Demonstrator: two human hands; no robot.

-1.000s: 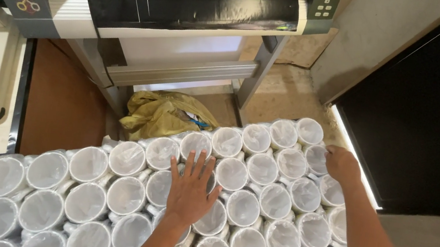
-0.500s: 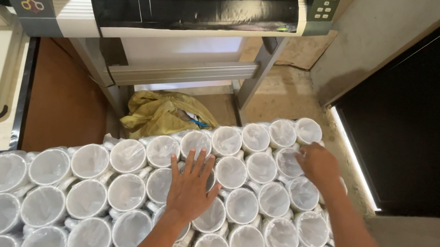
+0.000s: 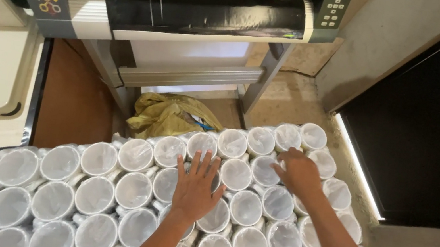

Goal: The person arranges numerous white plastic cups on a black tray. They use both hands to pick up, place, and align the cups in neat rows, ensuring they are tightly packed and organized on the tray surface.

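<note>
Your left hand (image 3: 197,186) lies flat, fingers spread, on the wrapped mugs (image 3: 133,189) filling the lower frame. Your right hand (image 3: 299,173), fingers curled loosely, touches mugs at centre right. They look heavy, breakable, slippery in plastic; grip the body.

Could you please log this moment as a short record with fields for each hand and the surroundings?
left hand: left hand flat, fingers spread, resting on the tops of the white mugs
right hand: right hand palm down on mugs near the far right corner
mugs: upright, packed tightly, wrapped in clear plastic
behind: large-format printer on a stand; crumpled yellow bag on the floor
</note>
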